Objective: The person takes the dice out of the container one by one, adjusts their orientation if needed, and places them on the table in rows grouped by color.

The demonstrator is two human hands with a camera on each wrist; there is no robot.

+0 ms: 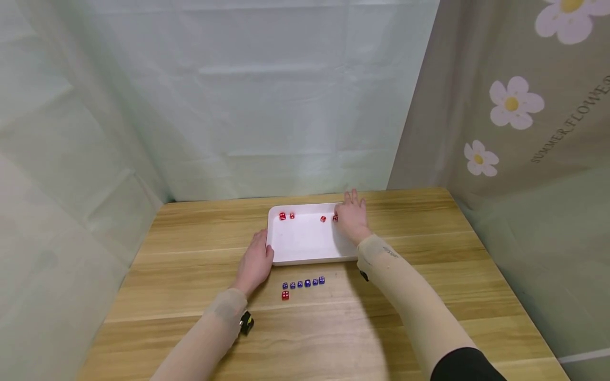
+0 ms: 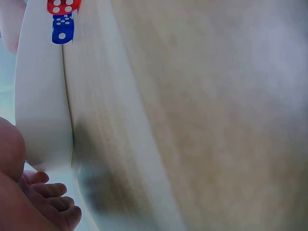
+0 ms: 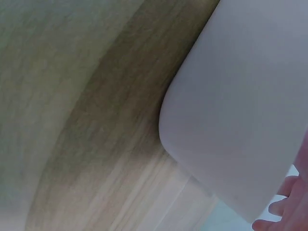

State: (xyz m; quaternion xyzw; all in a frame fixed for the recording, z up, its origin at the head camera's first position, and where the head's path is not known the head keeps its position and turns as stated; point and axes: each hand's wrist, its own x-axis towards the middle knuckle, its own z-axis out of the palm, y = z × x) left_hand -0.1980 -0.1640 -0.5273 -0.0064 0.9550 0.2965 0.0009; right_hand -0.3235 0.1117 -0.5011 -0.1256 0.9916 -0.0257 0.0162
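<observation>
Four red dice [image 1: 283, 216], probably light, best pinched by opposite faces, are seen in the tray [image 1: 300, 243]; its left side is touched by the outstretched left hand [image 1: 254, 263]; the grip of the right hand [image 1: 353, 217] cannot be told.

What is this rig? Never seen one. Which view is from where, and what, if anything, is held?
No robot: a person is working bare-handed. The wide picture is taken from the head, looking forward and down; the others from the left and right wrists. On the wood-grain table sits a white tray with red dice inside. Before it lie six blue dice in a row and one red die. The left hand touches the tray's left end. The right hand is at another red die inside; I can't tell if it's pinched.
</observation>
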